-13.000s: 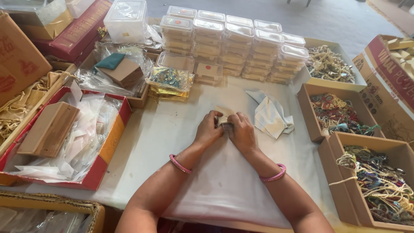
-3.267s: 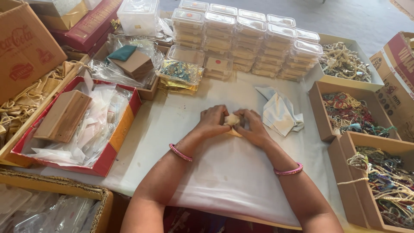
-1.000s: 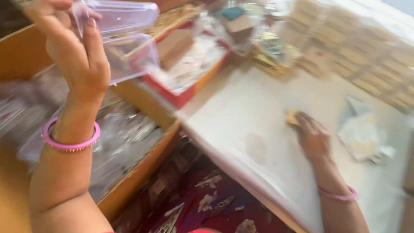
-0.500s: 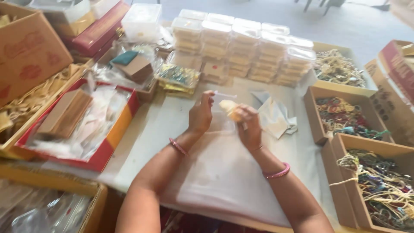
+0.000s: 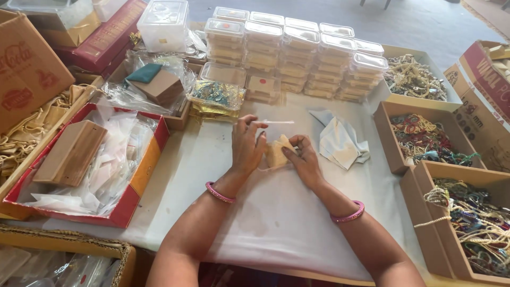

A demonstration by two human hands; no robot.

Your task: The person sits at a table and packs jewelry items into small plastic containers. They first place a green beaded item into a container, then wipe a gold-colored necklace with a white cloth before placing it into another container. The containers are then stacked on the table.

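Observation:
At the middle of the white-covered table [image 5: 276,212], my left hand [image 5: 247,146] and my right hand [image 5: 303,159] meet over a small beige pouch [image 5: 277,153]. My right hand grips the pouch from the right. My left hand holds a clear plastic box [image 5: 268,139] by its thin raised lid, right against the pouch. Both wrists wear pink bangles. The box is see-through and hard to make out.
Stacks of clear lidded boxes [image 5: 297,53] line the back. A folded pale cloth [image 5: 340,141] lies to the right. Cardboard boxes of beaded jewellery [image 5: 425,138] stand on the right, a red tray of plastic bags and a wooden block [image 5: 71,154] on the left.
A second ago my left hand was far out to the left lifting a clear box. It has come back to the middle, and both hands now meet at the pouch.

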